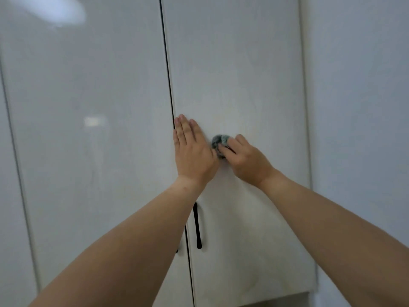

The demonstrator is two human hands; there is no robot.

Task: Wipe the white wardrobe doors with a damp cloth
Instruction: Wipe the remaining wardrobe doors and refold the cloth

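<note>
Wiping is under way on the right-hand wardrobe door (239, 74), the one whose left edge meets the dark gap running down the middle of the view. Both hands work side by side at about mid-height on this panel, close enough that they nearly touch. The left hand (191, 149) lies flat against the door with its fingers straight and together, fingertips just beside the gap, and it holds nothing; it looks to be steadying the panel. The right hand (244, 159) has its fingers curled round a small bunched grey-green cloth (219, 141) and presses it to the surface just to the right of the left hand.

Below the hands, a slim black handle (197, 227) hangs vertically near the door's left edge. The left wardrobe door (93, 129) is glossy and reflects a light patch, and no hand touches it.

Judging from this, the step in hand is rubbing one spot on the right door, and much of the panel above and below, along with the left door, probably remains to be covered. The next move calls for steady pressure on the cloth while it sweeps across the panel, with the flat hand keeping the door from swinging, and care round the handle lower down.
</note>
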